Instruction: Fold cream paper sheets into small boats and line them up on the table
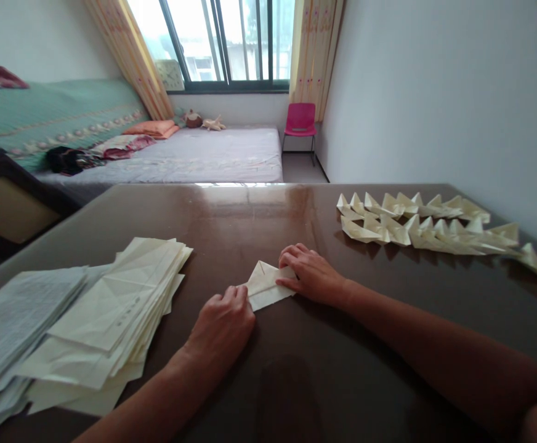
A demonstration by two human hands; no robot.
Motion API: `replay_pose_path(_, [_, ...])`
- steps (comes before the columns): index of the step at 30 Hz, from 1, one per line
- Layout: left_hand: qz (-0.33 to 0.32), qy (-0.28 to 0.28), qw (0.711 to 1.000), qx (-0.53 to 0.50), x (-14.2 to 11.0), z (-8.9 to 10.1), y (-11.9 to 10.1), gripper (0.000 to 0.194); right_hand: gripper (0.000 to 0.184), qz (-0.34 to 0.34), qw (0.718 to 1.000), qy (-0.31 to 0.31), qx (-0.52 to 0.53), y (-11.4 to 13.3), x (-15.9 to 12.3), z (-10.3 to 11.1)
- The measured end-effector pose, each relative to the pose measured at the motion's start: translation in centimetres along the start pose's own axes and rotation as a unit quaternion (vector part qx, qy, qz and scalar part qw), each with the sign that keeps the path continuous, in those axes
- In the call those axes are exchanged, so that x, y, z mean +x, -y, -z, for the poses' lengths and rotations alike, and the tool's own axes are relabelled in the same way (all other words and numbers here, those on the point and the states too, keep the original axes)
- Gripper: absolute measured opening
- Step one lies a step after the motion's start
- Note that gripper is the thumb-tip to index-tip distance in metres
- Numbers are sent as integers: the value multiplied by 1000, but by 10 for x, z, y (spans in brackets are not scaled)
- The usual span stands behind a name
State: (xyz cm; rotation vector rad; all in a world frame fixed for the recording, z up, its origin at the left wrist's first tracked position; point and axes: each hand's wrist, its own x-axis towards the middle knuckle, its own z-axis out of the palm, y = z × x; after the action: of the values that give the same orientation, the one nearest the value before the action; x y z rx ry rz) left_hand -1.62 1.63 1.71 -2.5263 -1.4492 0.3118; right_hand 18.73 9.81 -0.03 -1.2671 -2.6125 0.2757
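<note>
A partly folded cream paper piece (266, 286) lies flat on the dark brown table (259, 215), its pointed flap facing away from me. My left hand (220, 323) presses its near left corner with curled fingers. My right hand (312, 274) holds down the right edge, fingers bent over the paper.
A loose stack of cream sheets (111, 314) lies at the left, beside a pile of printed grey pages (14, 317). Several finished folded paper boats (430, 227) sit in rows at the right. Beyond the table are a bed (194, 154) and a pink chair (300, 123).
</note>
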Motion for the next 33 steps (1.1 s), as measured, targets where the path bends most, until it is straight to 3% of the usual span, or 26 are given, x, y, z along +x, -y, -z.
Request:
replay_pose_path(4, [0, -4, 1000, -5, 1, -1, 0, 25, 21, -12, 993, -7, 115, -4, 0, -10])
replay_pose_path(9, [7, -21, 1000, -15, 1, -2, 2, 23, 11, -68, 968, 14, 240, 8, -1, -8])
replay_pose_path(11, [15, -35, 999, -22, 2, -3, 4, 23, 12, -72, 958, -12, 276, 11, -1, -3])
replay_pose_path(13, [18, -63, 997, -46, 3, -7, 7, 26, 13, -64, 951, -78, 294, 11, 0, 4])
replay_pose_path(16, [29, -156, 981, -108, 6, -12, 10, 33, 19, -62, 944, -199, 258, 9, -1, 17])
replay_pose_path(18, [48, -232, 959, -154, 7, -15, 10, 40, 24, -35, 951, -244, 188, 11, -5, 26])
replay_pose_path(21, [54, -293, 929, -218, 8, -16, 7, 47, 28, 77, 973, -211, 47, 26, -16, 31])
replay_pose_path(23, [26, -301, 920, -249, 9, -18, 5, 39, 29, 141, 976, -164, -33, 38, -21, 27])
replay_pose_path(26, [-17, -289, 914, -285, 12, -21, 7, 22, 28, 166, 973, -135, -80, 45, -20, 14])
replay_pose_path(33, [-33, -237, 922, -305, 13, -29, 27, 18, 23, 147, 979, -128, -59, 3, -4, 1])
